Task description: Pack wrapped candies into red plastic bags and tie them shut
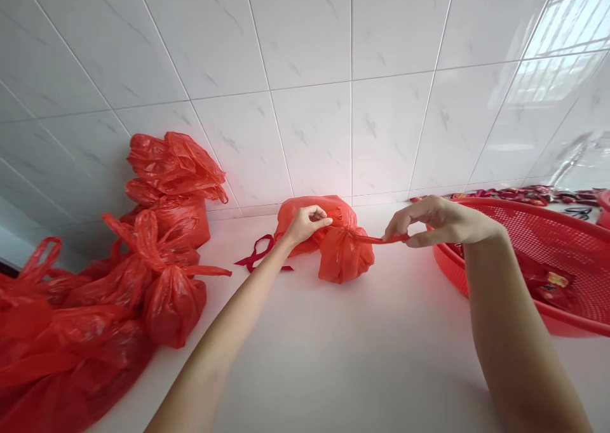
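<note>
Red bag on the white counter, against the tiled wall, between both hands. Left hand: fingers closed on the bag's gathered neck. Right hand: thumb and fingertips pinched on a strip of the bag, drawn taut to the right. Left: pile of tied red bags. Right: red mesh basket, holding small packets. A dark ribbon lies just beside the bag.

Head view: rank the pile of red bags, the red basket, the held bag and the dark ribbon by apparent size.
1. pile of red bags, nearest the camera, cropped
2. red basket, also cropped, so unsure against the pile
3. held bag
4. dark ribbon
</note>
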Available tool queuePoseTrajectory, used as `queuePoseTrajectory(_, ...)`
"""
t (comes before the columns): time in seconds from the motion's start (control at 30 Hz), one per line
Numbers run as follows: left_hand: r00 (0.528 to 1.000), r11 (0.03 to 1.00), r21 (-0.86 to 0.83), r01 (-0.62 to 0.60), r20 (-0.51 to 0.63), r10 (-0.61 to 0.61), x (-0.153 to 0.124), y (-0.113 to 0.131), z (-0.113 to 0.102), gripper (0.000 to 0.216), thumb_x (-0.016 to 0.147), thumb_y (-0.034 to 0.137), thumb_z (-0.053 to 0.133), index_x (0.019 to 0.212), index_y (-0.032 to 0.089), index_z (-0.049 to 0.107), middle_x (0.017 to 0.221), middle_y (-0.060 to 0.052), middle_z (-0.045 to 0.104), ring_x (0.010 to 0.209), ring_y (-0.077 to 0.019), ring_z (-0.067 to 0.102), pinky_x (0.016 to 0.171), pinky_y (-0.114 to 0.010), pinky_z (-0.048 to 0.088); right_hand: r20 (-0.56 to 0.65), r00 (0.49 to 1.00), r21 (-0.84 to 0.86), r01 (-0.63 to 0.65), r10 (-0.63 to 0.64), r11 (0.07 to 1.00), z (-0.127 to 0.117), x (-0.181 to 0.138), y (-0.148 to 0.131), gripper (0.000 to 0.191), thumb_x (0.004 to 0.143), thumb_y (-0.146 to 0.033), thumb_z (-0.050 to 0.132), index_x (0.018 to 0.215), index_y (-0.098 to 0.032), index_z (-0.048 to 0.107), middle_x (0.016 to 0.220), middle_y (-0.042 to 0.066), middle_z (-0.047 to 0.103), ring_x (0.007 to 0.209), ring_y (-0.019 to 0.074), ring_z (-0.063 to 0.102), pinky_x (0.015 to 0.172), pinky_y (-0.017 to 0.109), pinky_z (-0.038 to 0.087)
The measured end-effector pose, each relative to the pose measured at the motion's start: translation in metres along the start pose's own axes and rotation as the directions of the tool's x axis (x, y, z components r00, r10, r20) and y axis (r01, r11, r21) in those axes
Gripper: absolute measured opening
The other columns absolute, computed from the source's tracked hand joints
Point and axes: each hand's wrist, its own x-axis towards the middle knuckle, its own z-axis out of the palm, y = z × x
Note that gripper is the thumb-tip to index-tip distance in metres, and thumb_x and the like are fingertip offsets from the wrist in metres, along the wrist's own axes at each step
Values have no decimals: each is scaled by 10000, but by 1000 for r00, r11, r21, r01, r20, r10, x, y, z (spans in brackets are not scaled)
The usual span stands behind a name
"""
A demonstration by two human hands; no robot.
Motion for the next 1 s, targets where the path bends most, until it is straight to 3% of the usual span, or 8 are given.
queuePoseTrajectory(0.17,993,995,-58,-77,-98,71,2,35,6,369,806,554,684,745,192,652,809,-36,671,845,-183,612,841,-319,472,-354,934,293,60,50,954,7,8,5,202,715,-347,860,772,-201,733,956,93,788,832,248,744,720,386,613)
queuePoseTrajectory(0.3,976,959,-187,-215,-79,203,-8,75,21,377,844,565,668,810,190,679,856,-45,677,896,-189,615,868,-321,467,-463,884,434,160,67,887,22,31,10,279,638,-339,908,732,-198,686,1035,90,782,734,189,726,659,349,613)
queuePoseTrajectory(0.37,977,961,-185,-205,9,211,-15,87,31,363,826,551,709,852,189,690,871,-41,680,866,-182,608,826,-313,464,-511,857,421,191,59,887,31,43,10,263,655,-323,897,733,-191,683,1063,77,771,756,176,717,716,360,617)
queuePoseTrajectory(0.47,972,973,-156,-167,138,189,-23,91,44,381,830,537,721,708,188,627,718,-2,600,712,-147,542,707,-299,425,-616,787,310,200,37,929,43,51,5,250,693,-345,875,734,-187,685,1033,70,754,778,176,699,749,364,603)
queuePoseTrajectory(0.57,972,966,-198,-167,131,195,-27,90,52,508,863,578,669,585,190,494,601,30,423,597,-118,409,607,-297,348,-674,739,214,215,-15,953,47,49,0,284,692,-385,881,772,-200,681,965,63,729,853,203,694,766,359,586)
queuePoseTrajectory(0.63,970,952,-232,-198,92,224,-28,93,54,511,867,594,659,597,190,499,606,30,388,592,-117,381,589,-297,328,-619,784,230,231,-41,945,45,46,0,379,672,-402,899,933,-229,684,1004,54,714,941,223,688,802,364,584)
queuePoseTrajectory(0.77,960,928,-266,-261,31,279,-26,108,53,433,861,546,695,643,189,583,626,20,456,608,-121,423,579,-289,345,-289,954,292,172,-85,941,48,51,16,591,702,-442,880,1199,-257,618,1090,48,691,1072,247,656,904,396,567)
queuePoseTrajectory(1.0,948,918,-238,-317,-60,311,-6,113,35,542,745,539,805,483,178,497,534,41,391,537,-96,354,531,-290,297,-87,996,460,57,-19,886,79,74,43,311,808,-420,795,1004,-195,706,894,29,685,855,197,653,802,365,558)
